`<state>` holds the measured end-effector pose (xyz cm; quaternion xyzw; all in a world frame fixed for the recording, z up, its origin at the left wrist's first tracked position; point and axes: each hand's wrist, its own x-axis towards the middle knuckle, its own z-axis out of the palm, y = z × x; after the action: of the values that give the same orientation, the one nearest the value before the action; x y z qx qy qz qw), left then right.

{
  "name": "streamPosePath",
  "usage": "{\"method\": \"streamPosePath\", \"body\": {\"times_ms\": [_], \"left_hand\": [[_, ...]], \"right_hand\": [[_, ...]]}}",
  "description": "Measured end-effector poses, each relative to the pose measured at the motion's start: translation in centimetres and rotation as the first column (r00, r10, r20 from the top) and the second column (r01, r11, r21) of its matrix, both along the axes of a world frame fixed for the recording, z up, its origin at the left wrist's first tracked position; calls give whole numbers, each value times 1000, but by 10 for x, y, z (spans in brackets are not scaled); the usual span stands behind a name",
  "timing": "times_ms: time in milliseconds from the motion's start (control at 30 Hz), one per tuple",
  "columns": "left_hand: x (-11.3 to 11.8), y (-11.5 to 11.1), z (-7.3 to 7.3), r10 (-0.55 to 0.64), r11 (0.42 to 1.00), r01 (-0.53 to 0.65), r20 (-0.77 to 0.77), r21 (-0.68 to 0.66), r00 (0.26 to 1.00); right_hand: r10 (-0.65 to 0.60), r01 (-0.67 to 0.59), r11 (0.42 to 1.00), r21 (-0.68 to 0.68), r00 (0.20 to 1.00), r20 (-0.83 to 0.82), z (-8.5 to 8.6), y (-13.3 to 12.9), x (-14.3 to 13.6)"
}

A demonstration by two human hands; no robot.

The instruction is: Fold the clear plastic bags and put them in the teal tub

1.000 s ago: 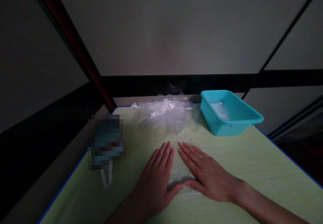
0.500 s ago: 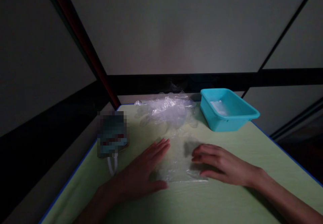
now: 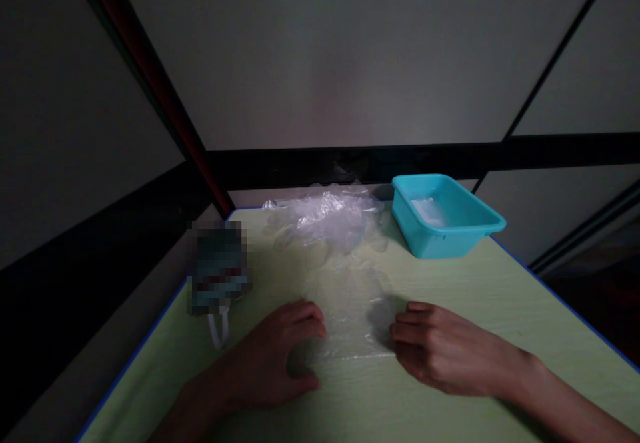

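Observation:
A clear disposable plastic glove (image 3: 350,316) lies flat on the table between my hands, its fingers pointing away and its cuff edge near me. My left hand (image 3: 275,356) is at the glove's left side, fingers bent and thumb well apart, with nothing between them. At the right corner of the cuff, my right hand (image 3: 435,350) has its fingers curled together on the glove; its thumb is hidden. Farther back sits a crumpled heap of clear plastic gloves (image 3: 330,213).
On the right at the back stands a turquoise plastic basket (image 3: 440,243) with something pale and clear inside. A blurred-out dark item with a white strap (image 3: 219,326) lies on the left. The pale green table (image 3: 350,410) has blue edging, with panelled walls behind and to the left.
My left fingers have bent and drawn back toward me. My right hand has lowered and curled its fingers at the cuff's right corner. The view has shifted slightly.

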<state>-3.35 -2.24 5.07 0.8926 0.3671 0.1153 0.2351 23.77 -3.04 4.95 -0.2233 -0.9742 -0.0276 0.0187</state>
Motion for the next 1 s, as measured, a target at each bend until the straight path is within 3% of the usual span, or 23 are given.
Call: {"method": "streamPosePath", "body": {"times_ms": [533,767,1000], "left_hand": [[3,1,-5,12,995,-8,43,-98,999],[3,1,-5,10,995,-6,50,-95,999],[2,0,-8,6,995,-1,52,-95,999]], "right_hand": [[10,-11,998,68,1000,14,-2,-1,-2],[-14,14,1000,-7,999,36,4,-2,0],[-15,14,1000,11,998,64,1,-2,-1]]}}
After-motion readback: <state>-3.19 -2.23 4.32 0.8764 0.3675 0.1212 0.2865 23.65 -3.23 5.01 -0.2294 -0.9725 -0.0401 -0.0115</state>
